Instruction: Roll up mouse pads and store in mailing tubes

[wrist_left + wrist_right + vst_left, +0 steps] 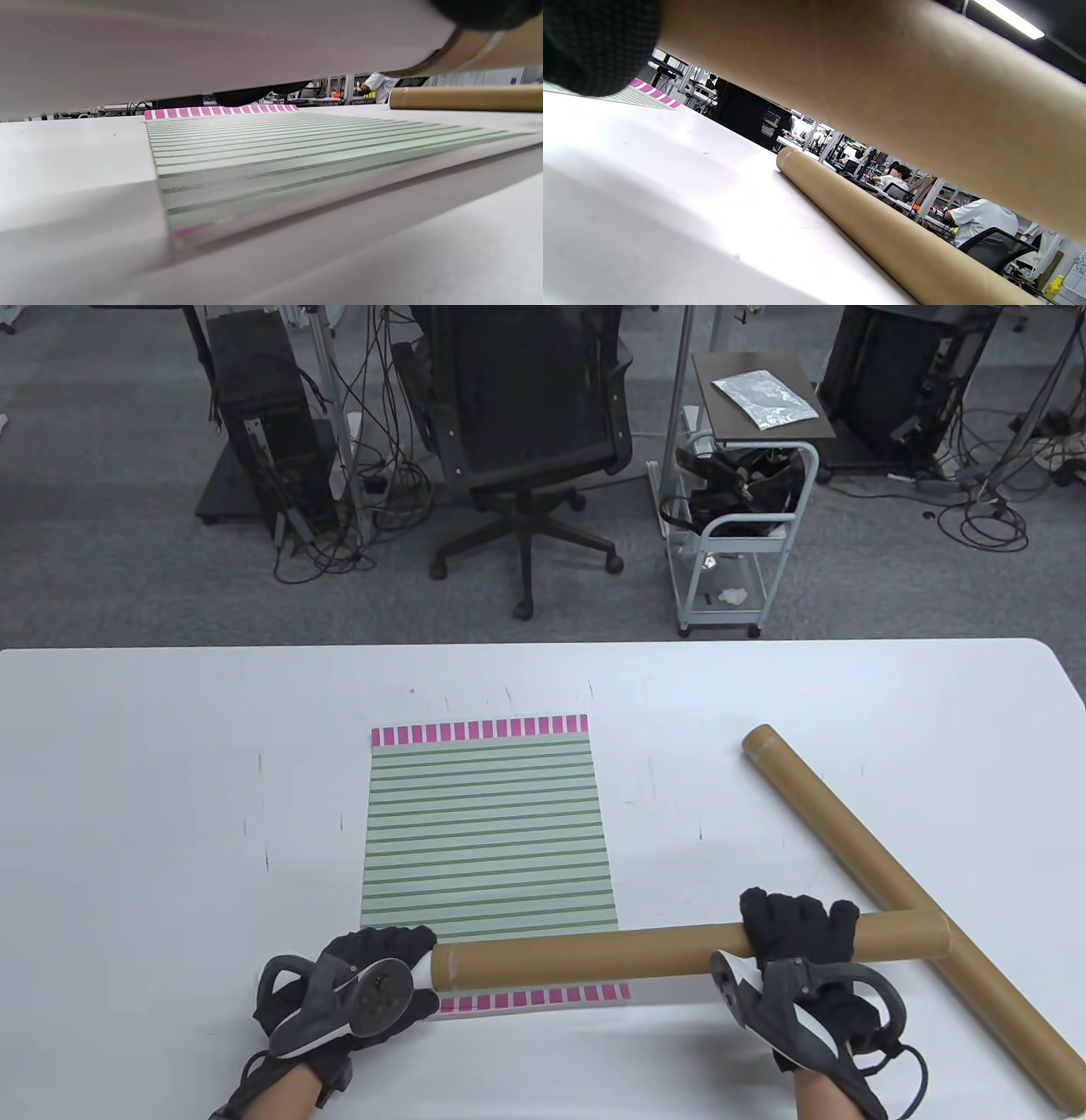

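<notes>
Low in the frame we see the right hand [797,937] curled over a horizontal mailing tube [679,954] that crosses the striped mouse pad's [488,836] near edge. The left hand [365,984] grips its left end. A second tube [899,899] lies diagonally at right.

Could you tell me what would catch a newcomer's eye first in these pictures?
Probably the green-striped mouse pad with pink-checked ends, lying flat mid-table. Next, the brown mailing tube held across its near edge: the right hand grips it, the left hand is at its left end. A second tube lies diagonally to the right.
</notes>
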`<state>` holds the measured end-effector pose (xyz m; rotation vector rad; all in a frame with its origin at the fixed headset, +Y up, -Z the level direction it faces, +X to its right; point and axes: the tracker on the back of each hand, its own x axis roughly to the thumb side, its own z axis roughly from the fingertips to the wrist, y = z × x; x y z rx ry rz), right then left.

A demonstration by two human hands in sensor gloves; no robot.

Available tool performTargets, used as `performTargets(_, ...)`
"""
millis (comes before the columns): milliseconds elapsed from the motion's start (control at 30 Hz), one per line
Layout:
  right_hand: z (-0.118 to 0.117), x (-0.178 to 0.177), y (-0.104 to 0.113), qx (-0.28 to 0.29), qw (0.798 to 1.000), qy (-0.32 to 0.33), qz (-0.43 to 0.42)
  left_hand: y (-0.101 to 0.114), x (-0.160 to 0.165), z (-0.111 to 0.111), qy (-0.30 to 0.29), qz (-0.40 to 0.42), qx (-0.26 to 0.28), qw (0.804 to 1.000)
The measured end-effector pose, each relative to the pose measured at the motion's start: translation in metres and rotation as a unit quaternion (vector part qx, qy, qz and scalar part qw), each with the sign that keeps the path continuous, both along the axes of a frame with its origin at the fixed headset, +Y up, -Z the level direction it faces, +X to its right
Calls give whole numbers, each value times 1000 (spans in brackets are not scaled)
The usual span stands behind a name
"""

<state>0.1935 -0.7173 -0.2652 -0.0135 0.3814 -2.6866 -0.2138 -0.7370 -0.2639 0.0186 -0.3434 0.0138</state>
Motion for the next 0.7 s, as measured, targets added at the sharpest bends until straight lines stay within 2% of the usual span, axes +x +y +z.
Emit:
performTargets(133,1,-2,2,-6,1000,9,-26,2,-4,3,11,-13,49,999)
performTargets(233,7,-11,4,0,996,33,-85,-1,-21,1,39,2,62,997)
performTargets(333,17,-29,12,45,994,81,-58,-9,-44,-3,83,27,59,994)
performTargets(500,29,-35,24,101,987,115,-56,-2,-74,-8,206,50,95,973)
performTargets(633,32,-36,29,118,983,123,-65,8,-84,-8,264,56,104,957)
performTargets(667,33,-36,32,127,981,123,-79,10,-89,-9,274,77,99,954)
performTargets(700,34,-37,35,138,979,121,-91,12,-93,-7,277,133,92,947)
